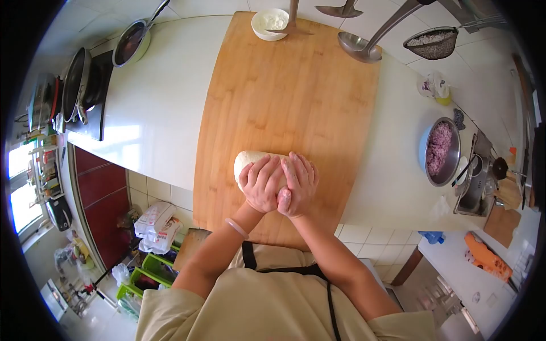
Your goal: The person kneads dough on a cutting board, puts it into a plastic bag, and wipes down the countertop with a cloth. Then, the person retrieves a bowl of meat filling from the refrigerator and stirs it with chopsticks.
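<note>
A thick pale roll of dough [246, 161] lies on the large wooden board [296, 91], near the edge closest to my body. My left hand [264, 183] presses on it from above, the fingers curled over its top. Close against that hand, my right hand [300, 183] grips the dough's right part, its thumb crossing toward the left hand. Most of the dough's right half is hidden under both hands. A pale bracelet [237, 228] circles my left wrist.
At the board's far edge stands a white bowl of white powder [271, 24], below hanging ladles [361, 46] and a strainer [431, 43]. A metal bowl of chopped purplish food [441, 149] sits right, beside a sink [473, 184]. Pans [75, 85] stand left.
</note>
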The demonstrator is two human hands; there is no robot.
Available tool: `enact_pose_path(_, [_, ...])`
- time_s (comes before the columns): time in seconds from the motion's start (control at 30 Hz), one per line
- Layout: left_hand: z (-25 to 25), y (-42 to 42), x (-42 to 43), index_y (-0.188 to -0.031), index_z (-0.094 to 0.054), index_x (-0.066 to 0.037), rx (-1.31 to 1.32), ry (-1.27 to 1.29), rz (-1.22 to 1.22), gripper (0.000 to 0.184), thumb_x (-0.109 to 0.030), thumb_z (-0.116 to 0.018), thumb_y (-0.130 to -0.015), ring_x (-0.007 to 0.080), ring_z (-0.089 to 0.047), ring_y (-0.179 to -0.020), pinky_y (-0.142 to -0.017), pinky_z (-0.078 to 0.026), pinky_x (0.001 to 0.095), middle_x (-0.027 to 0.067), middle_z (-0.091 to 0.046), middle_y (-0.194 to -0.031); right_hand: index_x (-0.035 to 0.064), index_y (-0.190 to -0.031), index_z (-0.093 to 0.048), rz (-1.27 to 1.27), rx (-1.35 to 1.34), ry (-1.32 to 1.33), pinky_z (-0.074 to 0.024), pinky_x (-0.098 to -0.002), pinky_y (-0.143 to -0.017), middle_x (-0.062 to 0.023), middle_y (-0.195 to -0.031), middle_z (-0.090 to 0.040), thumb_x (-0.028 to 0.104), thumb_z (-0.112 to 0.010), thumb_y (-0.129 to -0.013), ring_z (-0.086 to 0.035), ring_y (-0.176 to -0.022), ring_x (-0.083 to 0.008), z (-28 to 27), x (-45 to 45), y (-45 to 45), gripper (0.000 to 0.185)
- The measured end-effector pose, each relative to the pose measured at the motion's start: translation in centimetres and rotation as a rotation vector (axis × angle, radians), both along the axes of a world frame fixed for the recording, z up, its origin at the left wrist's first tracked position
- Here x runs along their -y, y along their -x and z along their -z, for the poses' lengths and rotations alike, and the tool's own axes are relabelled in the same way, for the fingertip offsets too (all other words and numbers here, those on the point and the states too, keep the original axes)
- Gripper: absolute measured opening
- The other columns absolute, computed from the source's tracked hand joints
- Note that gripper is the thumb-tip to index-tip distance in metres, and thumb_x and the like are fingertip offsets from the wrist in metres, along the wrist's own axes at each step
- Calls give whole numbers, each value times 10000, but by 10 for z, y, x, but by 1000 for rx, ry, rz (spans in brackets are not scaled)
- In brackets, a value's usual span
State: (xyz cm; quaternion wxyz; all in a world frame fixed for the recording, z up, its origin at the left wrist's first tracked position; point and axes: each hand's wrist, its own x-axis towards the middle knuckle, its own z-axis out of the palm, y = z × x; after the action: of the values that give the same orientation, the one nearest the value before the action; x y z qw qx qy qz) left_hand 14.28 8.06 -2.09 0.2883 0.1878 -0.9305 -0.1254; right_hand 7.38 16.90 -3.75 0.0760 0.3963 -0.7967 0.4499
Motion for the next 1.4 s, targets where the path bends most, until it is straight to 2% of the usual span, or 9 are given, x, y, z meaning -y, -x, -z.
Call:
enact_pose_path(0.27, [-4,53,30,-1004,-665,-93,17,-104,96,239,-262,-588,-854,263,-609,-977,-891,-412,385,82,-674,-1019,20,-1090,-630,149,67,105,-454,-453,-873,-185,-1064,-642,280,-312,-974,-594,-974,-379,19,28,40,427])
enact_pose_path(0.43, [-12,71,30,-1013,-668,-111,84,-109,56,288,-332,-531,-887,253,-592,-977,-918,-394,419,66,-669,-985,7,-930,-663,269,330,24,-483,-447,-777,-174,-902,-668,300,-352,-971,-621,-853,-347,8,31,56,430])
enact_pose_path(0.5, [-33,50,31,-1002,-676,-108,468,-81,-21,355,-373,-451,-929,256,-587,-996,-911,-384,440,69,-674,-996,5,-872,-668,276,479,-68,-489,-445,-745,-171,-850,-671,303,-379,-967,-628,-812,-337,3,26,33,426])
enact_pose_path(0.53, [-61,57,44,-972,-681,-99,673,-301,-18,407,-399,-409,-940,277,-597,-984,-889,-388,437,79,-682,-998,13,-830,-665,238,589,15,-489,-448,-737,-164,-837,-675,294,-411,-953,-635,-800,-329,-9,21,43,398])
enact_pose_path(0.63, [-77,30,50,-974,-682,-103,555,-404,-52,390,-378,-408,-942,275,-586,-1014,-883,-382,436,86,-679,-1035,48,-787,-655,228,874,18,-480,-456,-682,-137,-777,-665,249,-482,-918,-630,-730,-322,-37,18,15,296])
enact_pose_path(0.73, [-41,-17,29,-1057,-682,-114,424,-247,-98,386,-364,-415,-935,272,-569,-1066,-931,-367,430,78,-668,-1103,87,-839,-626,372,130,-279,-426,-461,-765,-62,-816,-631,248,-488,-923,-592,-823,-286,-42,26,-33,228])
enact_pose_path(0.83, [-35,-59,5,-1097,-670,-115,210,-166,-89,379,-343,-434,-907,280,-549,-1107,-980,-337,441,78,-648,-1142,101,-973,-655,185,-58,-162,-384,-460,-908,-90,-1064,-634,236,-497,-906,-563,-1043,-285,-42,-1,-63,218])
enact_pose_path(1.03, [5,-115,-42,-1134,-646,-100,25,-95,-105,430,-339,-382,-895,342,-458,-1221,-1066,-253,506,131,-570,-1242,85,-1125,-650,16,-115,-124,-338,-483,-983,-119,-1212,-602,281,-389,-940,-530,-1143,-314,-15,-47,-102,376])
enact_pose_path(1.4, [6,-37,-2,-1096,-674,-114,31,-77,-191,446,-370,-375,-887,325,-468,-1209,-1077,-214,492,130,-595,-1210,106,-1133,-660,-61,-45,-115,-364,-447,-947,-119,-1203,-613,313,-378,-920,-576,-1091,-294,-2,-3,-17,410])
